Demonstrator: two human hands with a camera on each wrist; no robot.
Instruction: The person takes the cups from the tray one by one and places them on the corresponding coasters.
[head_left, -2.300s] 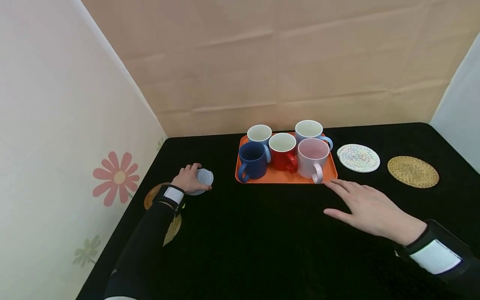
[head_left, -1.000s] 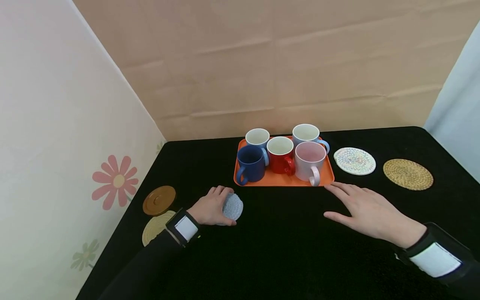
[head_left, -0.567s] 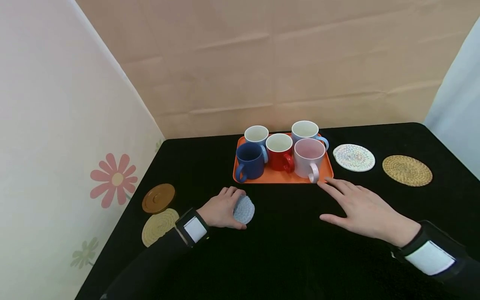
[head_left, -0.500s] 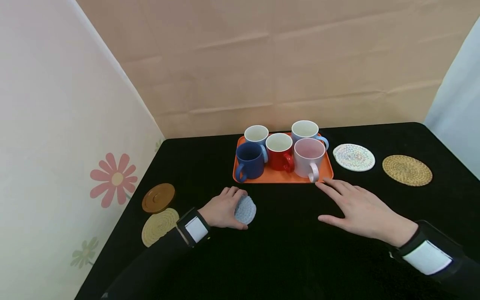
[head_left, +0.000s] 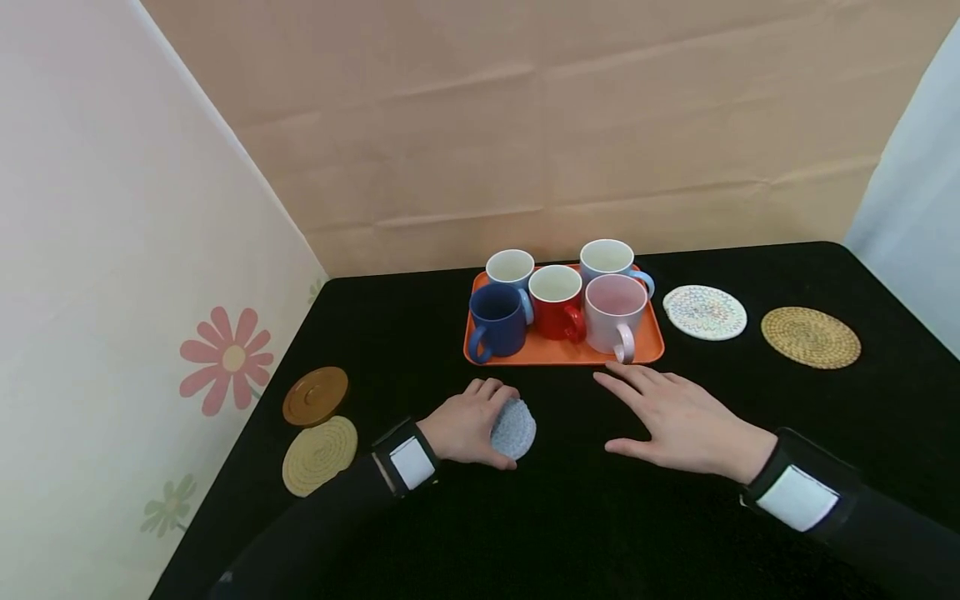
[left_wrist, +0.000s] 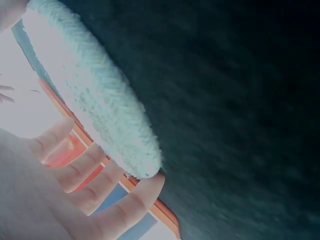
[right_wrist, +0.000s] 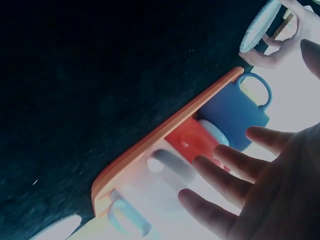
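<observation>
Blue-gray coaster (head_left: 514, 429) in L hand (head_left: 465, 425); R hand (head_left: 686, 429) unloaded.
Pinched btwn thumb (head_left: 501, 459) at near edge & fingers (left_wrist: 132, 205) at far edge, tilted, over table (head_left: 555, 525), in front of orange tray (head_left: 543, 353) (lifted or touching: can't tell). R fingers (right_wrist: 225, 180) spread & relaxed, gripping nothing, near pink mug (head_left: 613, 315) & tray's front rim. Looks knit or woven w/ thick edge, so prob. v. light, soft-ish, bit bendy, not slippery, little break risk. Best hold: opp. sides of rim, thumb vs. fingers, light squeeze only; too hard = prob. buckling. Avoid pressing middle, esp. if limp. Beyond coaster, on same tray: red mug (head_left: 551, 315) & dark blue mug (head_left: 502, 329), both upright.
</observation>
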